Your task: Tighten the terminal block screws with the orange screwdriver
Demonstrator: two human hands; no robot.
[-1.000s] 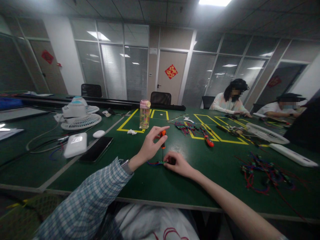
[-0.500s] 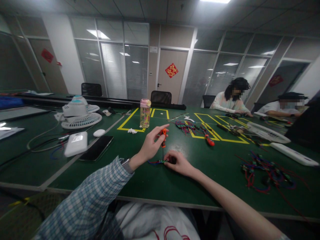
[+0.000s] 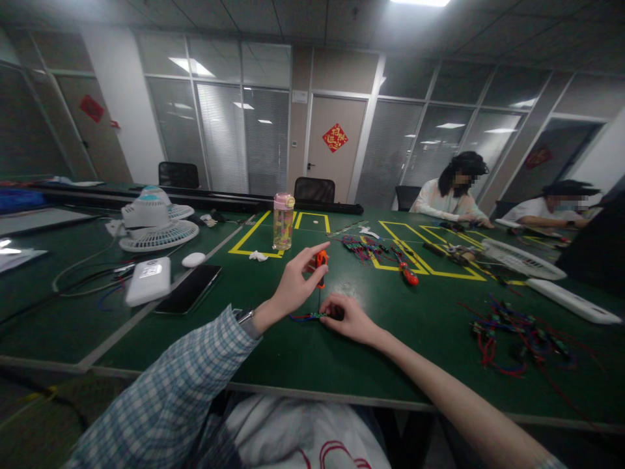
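My left hand [image 3: 296,277] is closed around the orange-and-black handle of a screwdriver [image 3: 321,268], which stands upright with its shaft pointing down. The tip meets a small green terminal piece [image 3: 317,316] with red and blue wires running off to the left. My right hand [image 3: 349,318] lies low on the table, thumb and fingers pinching the right end of that green piece. The pinched end itself is hidden by the fingers.
Ahead stands a pink-lidded bottle [image 3: 283,225]. A phone [image 3: 189,290], a white power bank [image 3: 149,281] and a fan [image 3: 159,228] lie left. Bundles of wired pieces [image 3: 522,335] and a red-handled screwdriver [image 3: 409,275] are right. Two people [image 3: 452,195] sit at the far right.
The screwdriver handle has turned slightly in my left hand, and the fingers have shifted a little. My right hand keeps its place on the green piece.
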